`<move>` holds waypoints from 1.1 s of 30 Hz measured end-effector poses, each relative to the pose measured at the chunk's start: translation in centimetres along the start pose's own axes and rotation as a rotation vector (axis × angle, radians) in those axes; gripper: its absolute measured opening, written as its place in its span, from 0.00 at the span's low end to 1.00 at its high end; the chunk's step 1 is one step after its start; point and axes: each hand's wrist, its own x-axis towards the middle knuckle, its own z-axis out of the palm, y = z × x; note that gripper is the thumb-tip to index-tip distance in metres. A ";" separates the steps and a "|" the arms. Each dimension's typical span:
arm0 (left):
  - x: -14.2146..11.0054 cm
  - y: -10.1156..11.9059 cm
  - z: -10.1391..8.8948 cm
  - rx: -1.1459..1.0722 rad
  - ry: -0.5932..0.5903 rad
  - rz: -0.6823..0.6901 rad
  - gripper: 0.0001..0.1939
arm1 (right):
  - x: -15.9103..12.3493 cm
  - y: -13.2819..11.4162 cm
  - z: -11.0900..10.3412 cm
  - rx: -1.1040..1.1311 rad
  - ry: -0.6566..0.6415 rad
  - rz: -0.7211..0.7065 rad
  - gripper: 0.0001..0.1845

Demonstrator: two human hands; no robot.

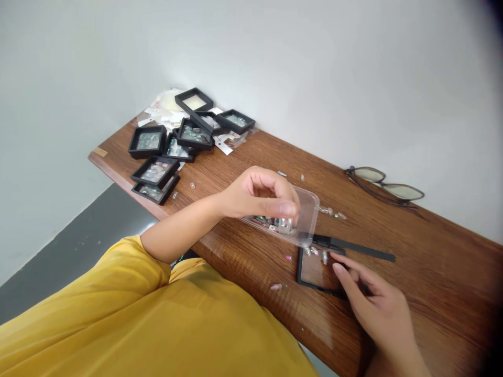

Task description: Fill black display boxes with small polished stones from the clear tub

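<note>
My left hand [267, 195] is over a clear plastic box [310, 209], its fingers curled and the thumb pressed toward them. What they may pinch is hidden. Small shiny pieces [271, 224], resembling false nails, lie inside the box. My right hand [373, 298] is at the right side of a black frame [301, 267] with a clear film window, thumb and forefinger slightly apart. Just left of these fingertips is a small clear piece [325, 257]. Two more shiny pieces [311, 251] lie near the frame's upper edge.
Several black frames [153, 170] with shiny pieces are piled at the table's left end, beside white papers [165, 107]. Behind the frame lies a flat black strip [361, 248]. Eyeglasses [385, 186] rest near the wall. Loose pieces [332, 212] are scattered on the wooden table [432, 262].
</note>
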 end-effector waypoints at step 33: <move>-0.2 -0.3 0.4 -0.196 0.163 -0.155 0.32 | -0.1 1.4 0.0 -0.029 0.001 0.093 0.31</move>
